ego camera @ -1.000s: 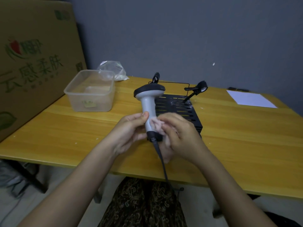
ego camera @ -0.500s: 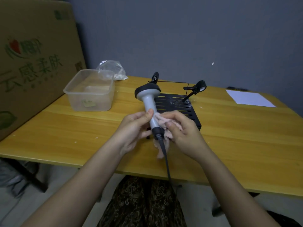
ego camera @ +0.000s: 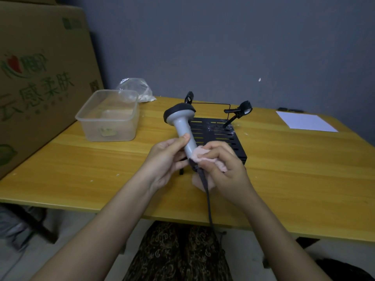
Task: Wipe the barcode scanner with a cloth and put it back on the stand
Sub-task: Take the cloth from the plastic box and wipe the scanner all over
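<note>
**A:** Where is the barcode scanner [ego camera: 183, 126]?

**B:** It is up in the air, over the yellow table [ego camera: 101, 169], just in front of the black stand [ego camera: 219, 136]. The left hand [ego camera: 164, 161] has its grip closed around the grey handle, thumb on top.

**A:** And the other hand?

**B:** The right hand [ego camera: 227, 169] has its grip closed on the pink cloth [ego camera: 199, 154]. It presses the cloth on the low end of the handle.

**A:** Which way does the scanner point?

**B:** Its long line is tilted. The dark head is up, far from the person and a bit to the left. The handle end is low and near the person. The dark cable [ego camera: 208, 201] hangs down from it, past the near edge of the table.

**A:** Is there room to move?

**B:** Yes. The table is bare wood around both hands. The clear tub [ego camera: 109, 118] sits well apart on the left, near the big cardboard box [ego camera: 36, 78]. A plastic bag [ego camera: 135, 88] lies behind the tub. The white paper [ego camera: 304, 123] lies far off by the right back edge. The grey wall [ego camera: 223, 47] stands behind the table.
</note>
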